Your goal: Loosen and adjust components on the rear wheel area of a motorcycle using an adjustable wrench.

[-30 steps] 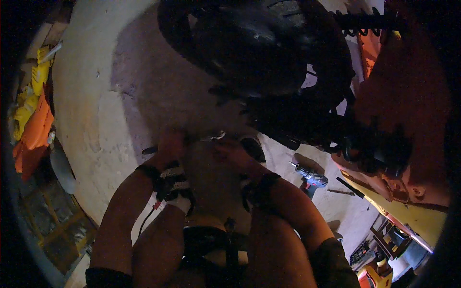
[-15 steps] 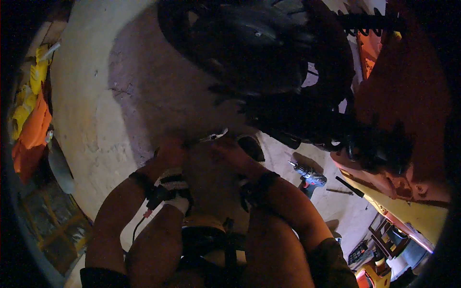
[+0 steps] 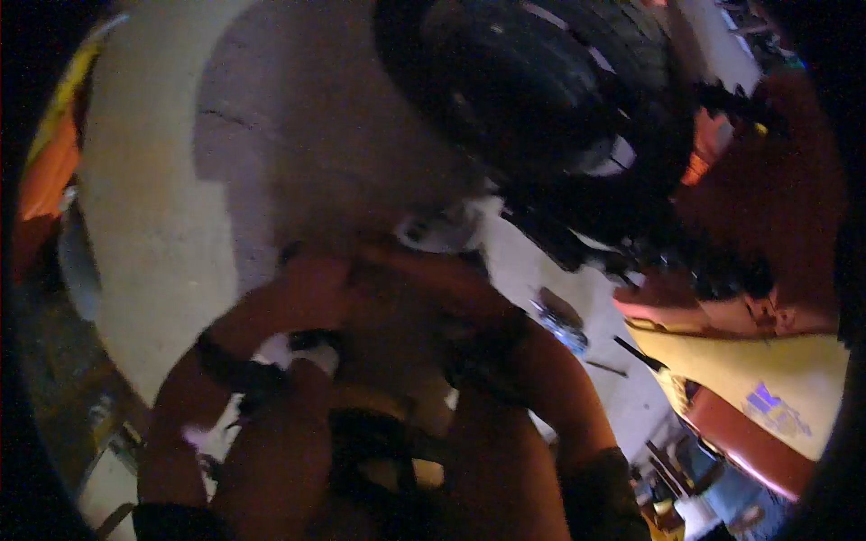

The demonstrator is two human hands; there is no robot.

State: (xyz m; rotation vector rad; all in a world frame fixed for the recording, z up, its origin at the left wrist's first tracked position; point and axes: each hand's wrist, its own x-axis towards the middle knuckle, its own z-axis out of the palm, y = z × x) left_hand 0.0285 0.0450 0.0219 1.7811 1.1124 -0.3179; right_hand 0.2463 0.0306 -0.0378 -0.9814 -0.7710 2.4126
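Both of my hands meet low over the floor, in deep shade and blurred by motion. My left hand (image 3: 317,270) is at the left, its fingers lost in the dark. Beside it, my right hand (image 3: 406,264) reaches across toward the left one. Just beyond the right hand's fingers shows a pale, smeared object (image 3: 442,230) with dark spots; its kind and whether I hold it cannot be made out. Dark bands circle both my wrists. A large black wheel (image 3: 541,99) stands ahead to the right of my hands.
A drill (image 3: 561,326) lies on the floor at my right, with a thin rod (image 3: 606,368) near it. Further right are a red body panel (image 3: 758,207) and a yellow panel (image 3: 767,379). Orange cloth-like material (image 3: 54,176) lies at the far left.
The view has shifted and blurred, and the wheel appears further right. A pale object now shows beyond my right hand, where a thin light metal piece showed between both hands before.
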